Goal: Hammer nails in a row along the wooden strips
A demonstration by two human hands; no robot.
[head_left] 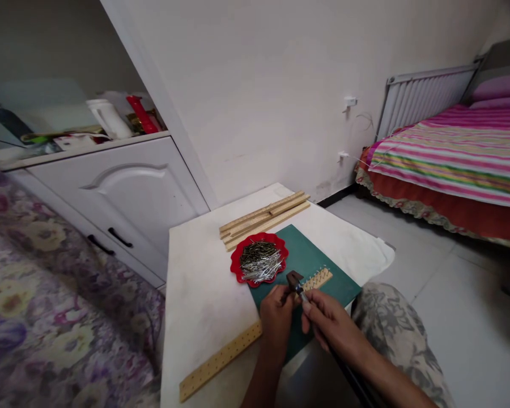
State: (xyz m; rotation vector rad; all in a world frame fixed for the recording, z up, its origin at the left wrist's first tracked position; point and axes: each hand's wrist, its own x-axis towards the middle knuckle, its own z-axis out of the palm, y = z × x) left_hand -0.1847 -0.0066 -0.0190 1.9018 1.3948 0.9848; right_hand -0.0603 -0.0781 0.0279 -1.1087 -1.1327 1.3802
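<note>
My right hand [329,317] is closed around the handle of a hammer [294,279], whose dark head is over a wooden strip [221,361]. Beside the hammer head, my left hand [277,314] has its fingers pinched together on the strip; what they hold is too small and hidden to make out. Several nails [317,276] stand up from the strip's far right part, while its near left part shows rows of small dark holes or marks. The strip lies across a green mat [293,243]. Just beyond my left hand, a red scalloped dish [234,266] holds a heap of dark and silvery nails [261,260].
Several wooden strips [266,218] lie at the table's back. The white-covered table [204,283] stands against a wall and a white cabinet [140,198]. Floral fabric [59,294] hangs at left. A bed [450,153] is at right, and my patterned-clothed knee [393,323] is beside the table.
</note>
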